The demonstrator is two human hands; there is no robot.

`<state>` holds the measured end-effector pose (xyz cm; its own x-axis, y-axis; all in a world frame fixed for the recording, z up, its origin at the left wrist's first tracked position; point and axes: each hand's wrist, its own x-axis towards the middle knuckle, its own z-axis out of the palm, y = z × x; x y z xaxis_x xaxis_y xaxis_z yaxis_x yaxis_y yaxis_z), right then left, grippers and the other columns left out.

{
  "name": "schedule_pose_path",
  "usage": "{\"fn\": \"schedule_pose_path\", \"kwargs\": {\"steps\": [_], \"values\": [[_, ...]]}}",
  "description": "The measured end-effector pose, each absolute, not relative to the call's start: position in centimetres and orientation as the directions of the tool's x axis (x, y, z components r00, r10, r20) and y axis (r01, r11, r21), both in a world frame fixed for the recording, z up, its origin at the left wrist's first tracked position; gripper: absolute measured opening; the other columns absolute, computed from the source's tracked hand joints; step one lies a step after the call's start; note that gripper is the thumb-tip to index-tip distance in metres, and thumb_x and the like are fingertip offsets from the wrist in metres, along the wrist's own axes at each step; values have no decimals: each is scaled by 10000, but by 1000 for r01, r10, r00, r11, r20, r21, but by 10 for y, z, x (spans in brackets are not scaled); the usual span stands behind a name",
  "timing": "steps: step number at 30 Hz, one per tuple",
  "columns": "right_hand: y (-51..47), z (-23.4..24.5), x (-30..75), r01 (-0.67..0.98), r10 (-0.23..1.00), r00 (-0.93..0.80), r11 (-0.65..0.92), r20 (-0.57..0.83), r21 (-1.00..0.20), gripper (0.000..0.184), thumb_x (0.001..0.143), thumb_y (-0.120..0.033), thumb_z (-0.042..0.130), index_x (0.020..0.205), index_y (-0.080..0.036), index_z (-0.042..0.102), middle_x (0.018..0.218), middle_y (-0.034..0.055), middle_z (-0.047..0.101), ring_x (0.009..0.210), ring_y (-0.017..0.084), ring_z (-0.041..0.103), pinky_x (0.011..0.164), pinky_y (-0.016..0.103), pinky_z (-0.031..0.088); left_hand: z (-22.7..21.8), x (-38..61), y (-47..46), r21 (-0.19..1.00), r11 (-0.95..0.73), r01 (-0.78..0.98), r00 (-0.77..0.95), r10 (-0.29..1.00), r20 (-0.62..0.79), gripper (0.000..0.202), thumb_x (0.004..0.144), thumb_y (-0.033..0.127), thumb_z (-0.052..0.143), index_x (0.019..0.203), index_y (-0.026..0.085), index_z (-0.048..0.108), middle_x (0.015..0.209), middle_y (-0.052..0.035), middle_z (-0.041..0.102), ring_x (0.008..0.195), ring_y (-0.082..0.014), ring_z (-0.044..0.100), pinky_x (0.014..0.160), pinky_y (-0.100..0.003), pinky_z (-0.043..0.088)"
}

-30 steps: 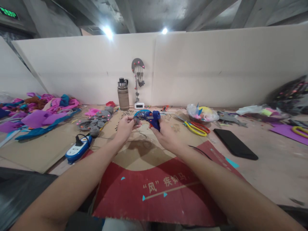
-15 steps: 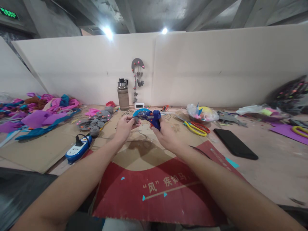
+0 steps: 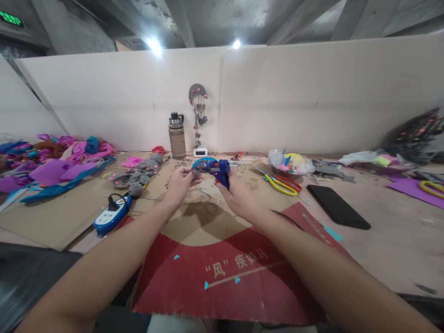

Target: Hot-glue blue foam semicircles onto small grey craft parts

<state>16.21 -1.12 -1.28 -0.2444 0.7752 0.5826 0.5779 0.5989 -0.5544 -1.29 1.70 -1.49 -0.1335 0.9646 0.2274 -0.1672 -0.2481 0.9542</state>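
My right hand [image 3: 239, 192] is wrapped round the handle of a blue hot glue gun [image 3: 221, 172], whose nozzle end points left. My left hand [image 3: 180, 184] pinches a small grey felt piece [image 3: 197, 175] close to that nozzle; its exact shape is too small to make out. Both hands are raised over a cardboard sheet [image 3: 229, 296] with a red printed part. Behind the glue gun, a blue round thing [image 3: 204, 162] is partly covered. A thin string or cord [image 3: 204, 193] hangs below my left hand.
To the left are a power strip [image 3: 113, 215], grey felt pieces [image 3: 138, 173] and a heap of coloured cloth [image 3: 62, 157]. A bottle [image 3: 177, 138] stands by the white partition. On the right lie yellow-handled scissors [image 3: 280, 185], a plastic-wrapped bowl [image 3: 291, 164] and a black phone [image 3: 338, 206].
Almost nothing differs. The glue gun has tilted slightly in my right hand, and the whole view has shifted a little; my left hand keeps its pinch on the felt piece.
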Motion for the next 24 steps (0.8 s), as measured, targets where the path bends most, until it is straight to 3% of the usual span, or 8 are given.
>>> {"fn": "schedule_pose_path", "kwargs": {"steps": [24], "values": [[-6, -14, 167, 585, 785, -231, 584, 575, -563, 312, 860, -225, 445, 1166, -164, 451, 984, 131, 642, 894, 263, 605, 797, 426, 481, -13, -24, 22, 925, -340, -168, -177, 934, 311, 140, 752, 225, 644, 782, 118, 558, 773, -78, 681, 720, -150, 675, 827, -384, 558]]}}
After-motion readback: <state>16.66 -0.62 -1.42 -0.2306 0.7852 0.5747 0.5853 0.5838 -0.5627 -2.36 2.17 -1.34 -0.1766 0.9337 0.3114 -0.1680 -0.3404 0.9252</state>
